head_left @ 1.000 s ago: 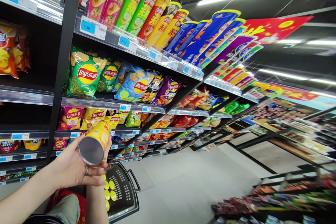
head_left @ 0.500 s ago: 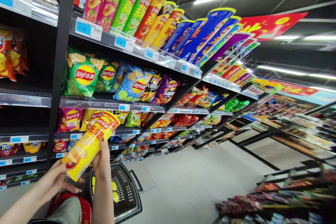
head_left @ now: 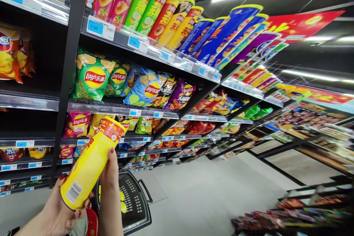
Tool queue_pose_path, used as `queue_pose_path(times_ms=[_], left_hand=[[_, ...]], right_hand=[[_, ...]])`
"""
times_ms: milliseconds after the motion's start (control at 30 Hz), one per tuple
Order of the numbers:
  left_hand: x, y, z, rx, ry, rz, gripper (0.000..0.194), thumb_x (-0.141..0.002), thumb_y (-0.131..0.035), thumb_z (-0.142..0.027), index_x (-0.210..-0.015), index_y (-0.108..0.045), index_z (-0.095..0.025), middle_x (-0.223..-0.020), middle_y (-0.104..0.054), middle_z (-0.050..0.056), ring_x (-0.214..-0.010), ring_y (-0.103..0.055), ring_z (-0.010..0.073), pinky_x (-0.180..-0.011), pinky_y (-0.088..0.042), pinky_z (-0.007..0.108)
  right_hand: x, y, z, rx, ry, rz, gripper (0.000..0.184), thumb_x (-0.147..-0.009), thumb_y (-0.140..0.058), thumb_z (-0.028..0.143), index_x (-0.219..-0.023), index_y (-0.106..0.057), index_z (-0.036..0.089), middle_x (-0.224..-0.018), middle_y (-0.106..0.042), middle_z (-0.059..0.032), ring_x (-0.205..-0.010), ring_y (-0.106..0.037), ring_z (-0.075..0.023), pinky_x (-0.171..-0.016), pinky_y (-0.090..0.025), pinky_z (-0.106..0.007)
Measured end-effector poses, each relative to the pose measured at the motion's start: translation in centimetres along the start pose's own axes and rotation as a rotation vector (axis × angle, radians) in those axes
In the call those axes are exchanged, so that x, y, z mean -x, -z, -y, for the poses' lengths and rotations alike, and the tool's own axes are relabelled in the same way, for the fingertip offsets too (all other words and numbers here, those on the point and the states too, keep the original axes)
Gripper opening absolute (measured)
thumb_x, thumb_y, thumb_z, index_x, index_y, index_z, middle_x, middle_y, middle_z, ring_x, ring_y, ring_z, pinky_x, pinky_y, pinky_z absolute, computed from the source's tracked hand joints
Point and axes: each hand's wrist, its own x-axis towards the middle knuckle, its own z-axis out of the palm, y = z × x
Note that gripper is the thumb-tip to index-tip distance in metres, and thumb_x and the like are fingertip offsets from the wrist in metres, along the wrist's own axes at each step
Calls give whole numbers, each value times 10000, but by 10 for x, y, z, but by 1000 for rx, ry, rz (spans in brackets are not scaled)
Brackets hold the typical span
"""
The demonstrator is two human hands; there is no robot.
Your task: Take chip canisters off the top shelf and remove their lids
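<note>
A yellow potato chip canister (head_left: 90, 164) is held tilted between my two hands, its red-banded top leaning up and right. Its barcode side faces me. My left hand (head_left: 59, 206) is wrapped around the lower end, with fingertips showing beneath. Along the right side, my right hand (head_left: 110, 169) grips the canister with the thumb up; its other fingers are hidden behind. Below the hands sits a black shopping basket (head_left: 138, 206) with several yellow lids showing inside, partly covered by my right forearm.
Shelves of chip bags (head_left: 92, 77) stand ahead, with more upright chip canisters (head_left: 155, 11) on the shelf above. A price-tagged shelf edge (head_left: 155, 53) runs back to the right. Grey floor (head_left: 193, 191) lies right of the basket, and another display (head_left: 290, 214) stands at lower right.
The canister has been turned about its length, so the barcode now shows instead of the front label. My left hand has shifted its hold around the bottom end.
</note>
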Motion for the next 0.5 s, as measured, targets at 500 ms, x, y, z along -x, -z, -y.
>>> queue_pose_path(times_ms=[500], left_hand=[[14, -6, 9, -107, 3, 67, 683, -620, -813, -518, -1123, -660, -82, -1095, -683, 121, -871, -662, 230, -697, -513, 265]], right_hand=[[2, -18, 0, 31, -200, -7, 777, -724, -459, 756, -936, -697, 47, -797, -701, -166, -785, -679, -285, -679, -555, -405]])
